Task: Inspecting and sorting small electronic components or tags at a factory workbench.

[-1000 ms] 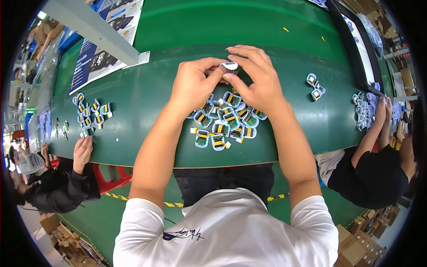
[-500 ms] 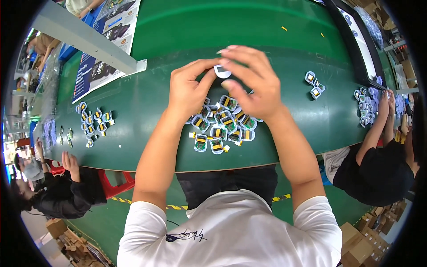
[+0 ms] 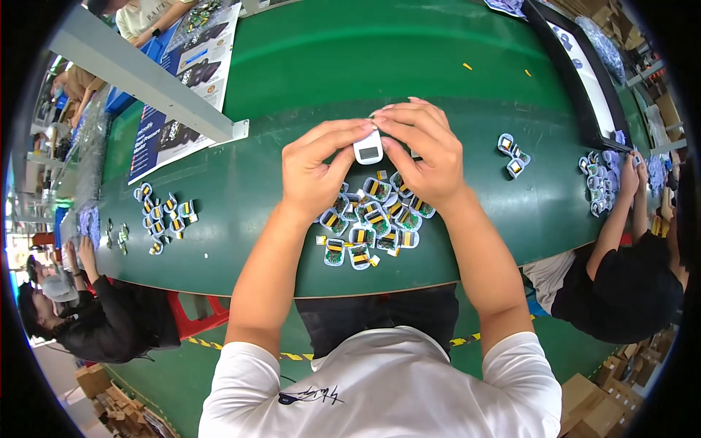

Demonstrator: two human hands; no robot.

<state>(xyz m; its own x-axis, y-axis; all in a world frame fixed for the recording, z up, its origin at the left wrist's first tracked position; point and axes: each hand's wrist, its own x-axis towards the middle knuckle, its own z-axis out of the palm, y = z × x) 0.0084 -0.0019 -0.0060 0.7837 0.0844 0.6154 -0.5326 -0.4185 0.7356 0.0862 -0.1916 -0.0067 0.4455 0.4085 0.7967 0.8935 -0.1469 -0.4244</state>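
Note:
A small white rounded device with a dark display (image 3: 368, 152) is held up over the table, display side toward me. My left hand (image 3: 312, 169) pinches its left side between thumb and fingers. My right hand (image 3: 431, 162) closes on its right side, fingertips meeting the left ones at the top edge. Just below my hands lies a heap of open device shells (image 3: 363, 235) with green circuit boards and black-and-yellow parts inside. The back of the device is hidden from view.
Smaller groups of similar shells lie left (image 3: 158, 212) and right (image 3: 515, 155) on the green table (image 3: 248, 248). A grey metal post (image 3: 168, 87) stands at the left by a printed sheet (image 3: 212, 73). Co-workers sit at both sides; a black-framed panel (image 3: 584, 80) stands far right.
My right-hand fingers, spread and blurred before, have come in onto the device. More of its display face now shows. The co-worker's hand at the left has moved farther along the table.

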